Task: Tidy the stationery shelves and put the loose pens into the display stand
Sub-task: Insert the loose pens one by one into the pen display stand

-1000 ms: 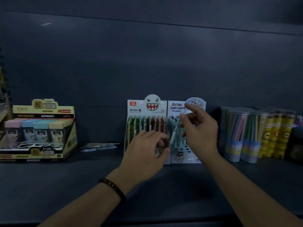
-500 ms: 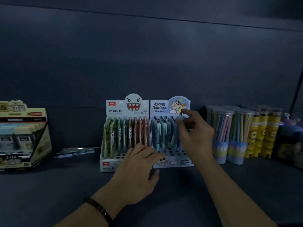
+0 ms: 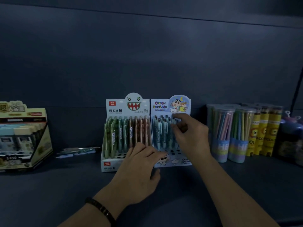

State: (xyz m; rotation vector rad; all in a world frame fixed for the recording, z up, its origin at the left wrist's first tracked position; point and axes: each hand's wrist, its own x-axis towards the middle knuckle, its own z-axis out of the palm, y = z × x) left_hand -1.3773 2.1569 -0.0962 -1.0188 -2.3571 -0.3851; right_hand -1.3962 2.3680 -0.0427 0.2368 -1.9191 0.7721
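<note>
The pen that was held high over the stand a second ago has gone down into it, and the right hand has dropped with it. Its fingers pinch the top of that blue pen, which stands upright in the back rows of the cartoon-boy display stand. The left hand, with a beaded bracelet at the wrist, lies relaxed and spread, its tips touching the stands' front where the two meet. The monster-face stand sits flush against the other's left side. Loose pens lie on the dark shelf further left, near a yellow box. Pencil tubs stand to the right, and the light is dim.
</note>
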